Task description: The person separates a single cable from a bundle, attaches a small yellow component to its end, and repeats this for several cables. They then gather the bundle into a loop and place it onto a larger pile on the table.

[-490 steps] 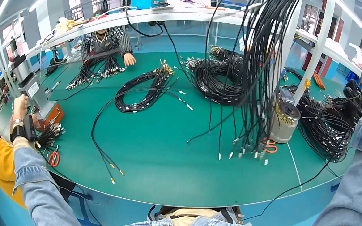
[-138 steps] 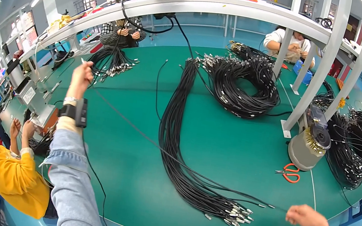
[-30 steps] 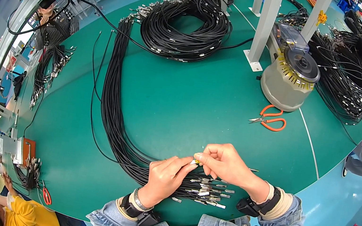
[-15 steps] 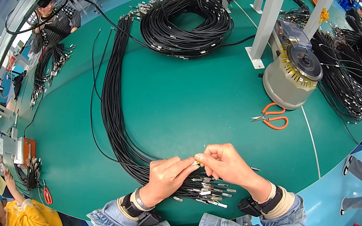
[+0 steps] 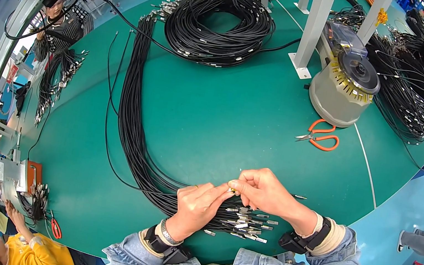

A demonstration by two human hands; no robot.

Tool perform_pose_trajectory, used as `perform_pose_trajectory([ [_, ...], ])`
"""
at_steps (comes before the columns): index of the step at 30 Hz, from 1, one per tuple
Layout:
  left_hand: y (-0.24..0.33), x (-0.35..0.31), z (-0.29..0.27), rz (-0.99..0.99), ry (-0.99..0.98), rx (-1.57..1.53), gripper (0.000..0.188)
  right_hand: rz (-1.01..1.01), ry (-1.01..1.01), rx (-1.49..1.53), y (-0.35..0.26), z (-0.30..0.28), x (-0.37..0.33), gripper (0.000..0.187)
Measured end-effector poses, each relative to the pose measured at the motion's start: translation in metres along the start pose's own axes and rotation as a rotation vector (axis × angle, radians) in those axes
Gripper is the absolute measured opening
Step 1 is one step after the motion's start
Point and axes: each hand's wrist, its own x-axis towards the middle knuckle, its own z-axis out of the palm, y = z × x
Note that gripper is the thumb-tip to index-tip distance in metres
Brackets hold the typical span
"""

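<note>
My left hand [image 5: 197, 203] and my right hand [image 5: 263, 193] meet at the fingertips above the near part of the table, both closed in a pinch. Between them is a cable end [image 5: 232, 191], with a tiny bit of white and yellow showing; the fingers cover the rest. Beneath and beside my hands runs a long bundle of black cables [image 5: 135, 103], curving from the far left towards me. Its near ends carry silvery metal connectors [image 5: 249, 226], fanned out just below my right hand.
Orange-handled scissors [image 5: 320, 136] lie ahead on the right, before a round tape dispenser [image 5: 342, 92] with yellow strips. Coiled black cables [image 5: 218, 27] lie at the back, more cables [image 5: 405, 81] at far right. Grey posts [image 5: 313, 31] rise from the table. Other people sit at left.
My hands keep the same pinch with hardly any movement. At the far left, a person's head has lifted slightly; at the right, a walking person's legs have shifted outward.
</note>
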Motion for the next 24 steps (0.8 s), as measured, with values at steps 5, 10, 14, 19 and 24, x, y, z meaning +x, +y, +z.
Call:
perform_pose_trajectory([
  [5,0.003,0.003,-0.005,-0.138,-0.069,-0.138,0.015,0.007,-0.001,0.000,0.000,-0.001,0.000,0.031],
  [10,-0.004,-0.007,-0.009,-0.328,-0.121,-0.321,0.016,-0.056,-0.005,0.079,0.010,-0.005,0.001,0.023],
  [14,-0.006,-0.008,-0.005,-0.333,-0.117,-0.310,0.016,-0.152,0.003,0.214,0.020,-0.001,-0.001,0.017],
  [19,0.002,0.001,-0.010,-0.286,-0.157,-0.238,0.015,-0.111,-0.041,0.204,0.023,-0.001,-0.004,0.015],
  [24,0.001,-0.001,-0.007,-0.258,-0.112,-0.224,0.016,-0.066,-0.035,0.204,0.019,-0.002,-0.006,0.014],
])
